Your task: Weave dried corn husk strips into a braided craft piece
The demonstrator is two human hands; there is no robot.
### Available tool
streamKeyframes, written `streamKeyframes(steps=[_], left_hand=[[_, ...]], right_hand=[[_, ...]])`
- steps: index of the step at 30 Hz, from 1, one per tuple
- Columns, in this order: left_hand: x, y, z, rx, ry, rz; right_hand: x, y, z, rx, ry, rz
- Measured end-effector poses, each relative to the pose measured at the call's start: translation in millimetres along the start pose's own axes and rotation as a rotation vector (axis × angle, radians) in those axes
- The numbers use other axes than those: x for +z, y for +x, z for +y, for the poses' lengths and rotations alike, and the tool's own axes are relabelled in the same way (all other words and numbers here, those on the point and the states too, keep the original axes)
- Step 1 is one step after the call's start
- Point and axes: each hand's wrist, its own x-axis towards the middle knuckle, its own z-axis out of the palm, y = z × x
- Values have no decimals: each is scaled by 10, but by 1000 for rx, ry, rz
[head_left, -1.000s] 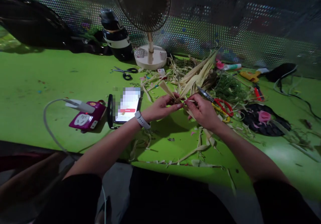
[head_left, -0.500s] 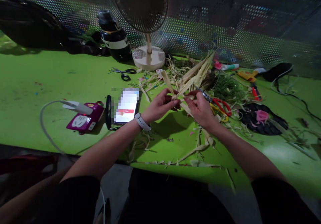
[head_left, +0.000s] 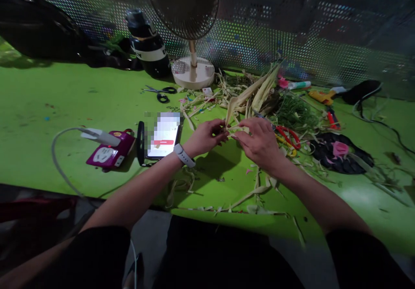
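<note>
Pale dried corn husk strips (head_left: 231, 111) rise from between my two hands over the green table. My left hand (head_left: 209, 138), with a light band on its wrist, pinches the gathered lower part of the husk. Close beside it, my right hand (head_left: 259, 140) has thumb and index finger closed on a strip that stretches across from the left fingers. Its other fingers are bent over. Just beyond the hands lies a heap of dry husks (head_left: 259, 92). Red-handled scissors (head_left: 288, 137) lie to the right of my right hand, partly hidden by it.
On the left are a lit phone (head_left: 164, 135) and a purple power adapter (head_left: 112, 150) with a cable. A fan (head_left: 193, 74), a black bottle (head_left: 149, 51) and black scissors (head_left: 162, 92) are behind. To the right lie a yellow glue gun (head_left: 320, 96) and a dark braided ring (head_left: 353, 163).
The husk strip at my left fingers has swung from leaning left to more upright. My right hand has turned, its fingers now above the strip and slightly farther from the left.
</note>
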Motion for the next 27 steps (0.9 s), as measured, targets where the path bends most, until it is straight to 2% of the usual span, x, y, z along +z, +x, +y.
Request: streamKeyframes(steps=[2, 5, 7, 10, 12, 16, 20, 23, 27], left_hand=[[-22, -22, 49, 51, 101, -83], [-53, -35, 104, 110, 157, -152], [-63, -36, 116, 135, 195, -159], [-48, -38, 105, 150, 203, -149], [-12, -44, 89, 127, 92, -108], [129, -60, 50, -40, -332, 20], [292, -72, -1, -140, -656, 110], [344, -73, -26, -137, -709, 162], [289, -51, -23, -106, -622, 205]], right_hand=[[18, 5, 47, 26, 61, -10], [76, -17, 101, 129, 187, -91], [106, -35, 110, 237, 273, -130], [110, -38, 89, 394, 411, -116], [101, -27, 67, 482, 507, -86], [126, -20, 43, 623, 690, -29], [200, -39, 17, 697, 780, 44], [237, -44, -23, 701, 787, 63], [242, -34, -66, 681, 823, 43]])
